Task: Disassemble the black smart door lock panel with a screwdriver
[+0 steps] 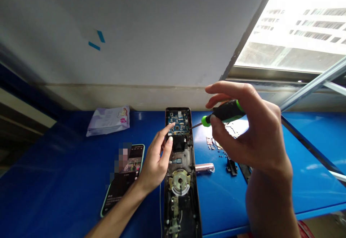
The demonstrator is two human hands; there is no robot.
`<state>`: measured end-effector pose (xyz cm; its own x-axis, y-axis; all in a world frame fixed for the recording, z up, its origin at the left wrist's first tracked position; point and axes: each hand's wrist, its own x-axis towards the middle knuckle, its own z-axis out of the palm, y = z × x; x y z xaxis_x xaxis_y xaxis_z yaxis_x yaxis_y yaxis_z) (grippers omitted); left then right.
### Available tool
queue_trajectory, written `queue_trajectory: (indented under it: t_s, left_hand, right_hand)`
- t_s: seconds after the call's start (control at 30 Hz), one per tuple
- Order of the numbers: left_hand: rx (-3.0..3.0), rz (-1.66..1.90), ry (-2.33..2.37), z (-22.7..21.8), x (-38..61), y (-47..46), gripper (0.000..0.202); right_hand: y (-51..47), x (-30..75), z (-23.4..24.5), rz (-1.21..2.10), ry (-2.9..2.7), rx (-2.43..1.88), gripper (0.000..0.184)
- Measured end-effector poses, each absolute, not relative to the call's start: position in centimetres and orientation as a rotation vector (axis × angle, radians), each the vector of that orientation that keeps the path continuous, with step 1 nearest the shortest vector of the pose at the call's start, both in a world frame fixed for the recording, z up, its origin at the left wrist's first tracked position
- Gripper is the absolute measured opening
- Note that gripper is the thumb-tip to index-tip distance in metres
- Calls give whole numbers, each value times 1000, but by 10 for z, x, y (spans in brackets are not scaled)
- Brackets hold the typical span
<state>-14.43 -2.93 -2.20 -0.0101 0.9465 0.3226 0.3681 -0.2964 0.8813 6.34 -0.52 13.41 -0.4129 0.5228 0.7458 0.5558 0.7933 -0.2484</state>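
Observation:
A long dark electronic lock housing (193,162) lies with its inside facing up, a blue circuit board (177,127) at its far end. On the board's left side rests the index fingertip of my left hand (155,158). Its thumb is apart from that finger, near the board's lower edge, with nothing visible between them. My right hand (259,133) grips a black and green screwdriver (225,112), tilted, its tip by the board's right edge. Whether the tip touches a screw is too small to tell. Nearer me in the housing sits a round metal mechanism (180,181).
Right of the housing lie a pinkish wrapped cylinder (205,168), several small screws (212,147) and black parts (231,166). A phone (124,180) and a pale packet (109,120) are on the left of the blue table (67,166). Metal bars (310,83) cross at right.

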Motion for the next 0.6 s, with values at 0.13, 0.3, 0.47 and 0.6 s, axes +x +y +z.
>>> queue_trajectory:
  t_s: [0.13, 0.3, 0.47, 0.6]
  left_hand:
    - [1695, 1303, 1361, -22, -145, -30, 42]
    - [1696, 1300, 1359, -21, -145, -30, 42]
    - [1687, 1306, 1355, -21, -145, -29, 42]
    - [1686, 1311, 1349, -21, -145, -29, 41]
  right_hand:
    - [-2, 64, 132, -88, -2060, -863, 23]
    - [-1, 64, 132, -61, -2040, -820, 16]
    - [-4, 64, 134, 14, -2084, -853, 44]
    - [-3, 64, 134, 17, -2091, -811, 50]
